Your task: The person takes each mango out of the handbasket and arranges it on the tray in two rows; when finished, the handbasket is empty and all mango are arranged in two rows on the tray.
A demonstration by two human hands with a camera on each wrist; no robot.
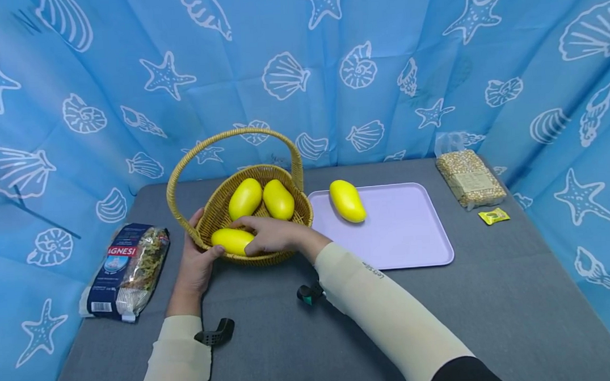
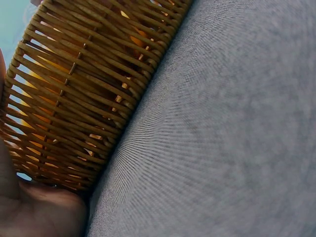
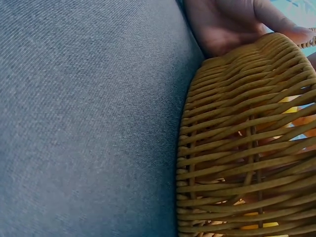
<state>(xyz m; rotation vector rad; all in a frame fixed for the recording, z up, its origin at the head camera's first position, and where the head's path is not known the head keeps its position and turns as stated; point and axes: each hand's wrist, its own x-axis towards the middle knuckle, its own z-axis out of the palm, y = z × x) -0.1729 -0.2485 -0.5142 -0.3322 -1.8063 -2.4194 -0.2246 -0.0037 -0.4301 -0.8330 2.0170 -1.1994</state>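
Head view: right hand grasps a yellow mango inside one basket, left hand gripping the rim; handling that mango seems the step, and the next move calls for a steady basket. Three mangoes there, counting it; a fourth mango on one tray. Left wrist: left hand against the basket. Right wrist: mangoes too obscured to count.

- Wicker basket: golden brown, woven;
- mangoes: bright yellow;
- tray: pale lilac;
- tablecloth: plain grey;
- curtain: blue, patterned with white-outlined shells and starfish;
- sleeves: cream;
- AGNESI bag: navy, with a red name panel;
- small wrapper: yellow
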